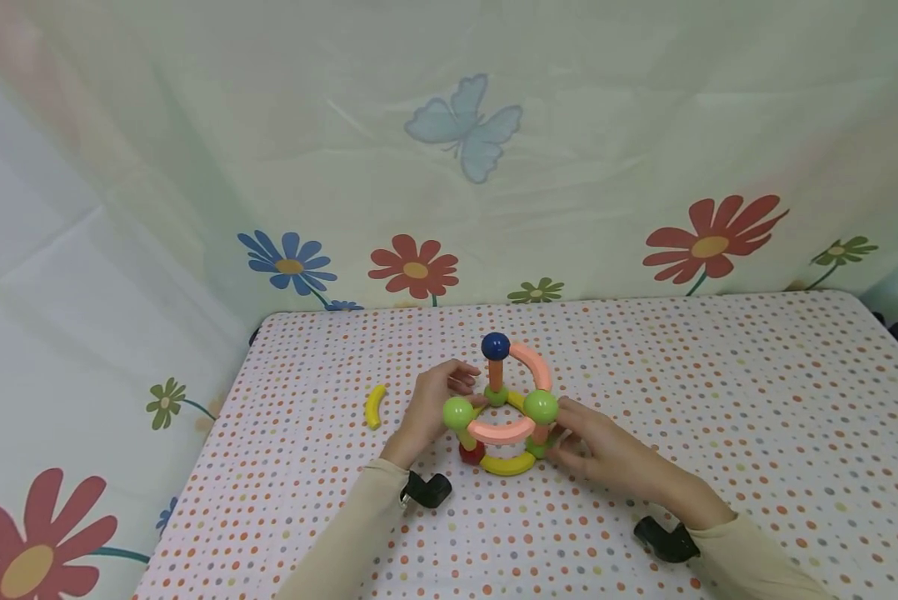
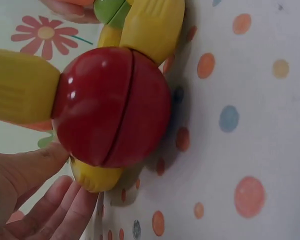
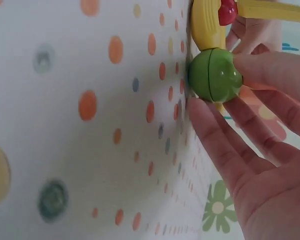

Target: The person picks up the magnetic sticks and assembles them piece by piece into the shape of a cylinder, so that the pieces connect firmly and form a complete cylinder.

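Observation:
A magnetic ball-and-stick frame [image 1: 501, 432] stands between both hands. Its base joins a red ball [image 2: 105, 110] and two green balls with yellow curved sticks [image 1: 509, 465]. Straight sticks rise to a blue ball [image 1: 496, 346] and two upper green balls; pink curved sticks [image 1: 530, 362] link these tops. My left hand [image 1: 430, 406] is at the left side, thumb and fingers about a yellow curved stick [image 2: 97, 176] behind the red ball. My right hand [image 1: 606, 446] holds the lower right green ball [image 3: 215, 76] between thumb and fingers. The left fingertips are partly hidden in the head view.
A loose yellow curved stick [image 1: 375, 407] lies left of the left hand. The dotted cloth [image 1: 756, 400] covers the table, and a flowered curtain [image 1: 606, 167] hangs behind it. Each wrist wears a black camera.

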`<state>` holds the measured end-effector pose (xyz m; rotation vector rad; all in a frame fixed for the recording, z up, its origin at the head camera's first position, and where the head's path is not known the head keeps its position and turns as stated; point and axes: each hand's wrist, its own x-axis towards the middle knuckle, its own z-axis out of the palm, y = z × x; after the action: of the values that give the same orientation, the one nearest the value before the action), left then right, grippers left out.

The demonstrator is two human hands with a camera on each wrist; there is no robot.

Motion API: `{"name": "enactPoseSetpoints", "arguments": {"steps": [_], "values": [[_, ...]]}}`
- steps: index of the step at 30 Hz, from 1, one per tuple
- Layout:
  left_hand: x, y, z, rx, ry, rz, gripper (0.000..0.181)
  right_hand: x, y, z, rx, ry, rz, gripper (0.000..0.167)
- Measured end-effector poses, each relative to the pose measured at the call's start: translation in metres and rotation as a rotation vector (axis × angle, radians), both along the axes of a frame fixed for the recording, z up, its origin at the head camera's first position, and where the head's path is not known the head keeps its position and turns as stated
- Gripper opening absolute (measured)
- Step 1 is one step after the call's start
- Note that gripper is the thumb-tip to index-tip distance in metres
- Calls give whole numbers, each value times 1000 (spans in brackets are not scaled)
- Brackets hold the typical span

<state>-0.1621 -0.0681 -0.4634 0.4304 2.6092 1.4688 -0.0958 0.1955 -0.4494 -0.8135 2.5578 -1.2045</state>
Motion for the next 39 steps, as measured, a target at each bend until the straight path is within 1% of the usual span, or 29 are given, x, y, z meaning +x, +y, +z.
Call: {"name": "enactPoseSetpoints", "arguments": {"steps": [2,4,7,9,10,12,15,17,19,20,22,24,28,31,33,36,39], "values": [[1,-3,1,5,3,-7,36,1,0,2,9,3,1,22],[4,-7,1,2,1,-5,36,0,4,6,15,27,1,23],[9,-20,1,1,15,-29,31,-4,12,18,15,83,-33,24],[13,-31,2,12,11,-61,28,-8,17,29,6,140,-75,23],[15,-37,3,32,0,-90,27,-11,18,36,1,167,-102,23],[20,-48,7,91,-42,-165,29,-16,18,50,-10,217,-154,20],[27,-61,12,220,-135,-305,34,-27,13,74,-21,274,-183,18],[31,-65,15,270,-162,-383,39,-34,6,88,-26,285,-159,21],[34,-64,16,287,-146,-435,44,-42,-4,99,-30,277,-112,26],[36,-62,16,288,-129,-446,46,-46,-9,103,-30,267,-86,29],[38,-58,15,288,-91,-441,46,-53,-21,110,-20,247,-34,35],[41,-53,13,297,-58,-419,44,-59,-32,113,-6,226,2,40],[43,-45,10,316,-24,-366,34,-67,-46,111,23,191,38,40],[44,-42,9,318,-36,-342,30,-69,-48,105,34,174,49,38],[44,-42,9,319,-52,-335,29,-70,-48,102,42,170,61,36],[44,-41,10,316,-63,-333,28,-70,-47,98,60,174,77,35],[43,-41,12,301,-54,-341,30,-71,-47,96,63,187,90,34]]}}
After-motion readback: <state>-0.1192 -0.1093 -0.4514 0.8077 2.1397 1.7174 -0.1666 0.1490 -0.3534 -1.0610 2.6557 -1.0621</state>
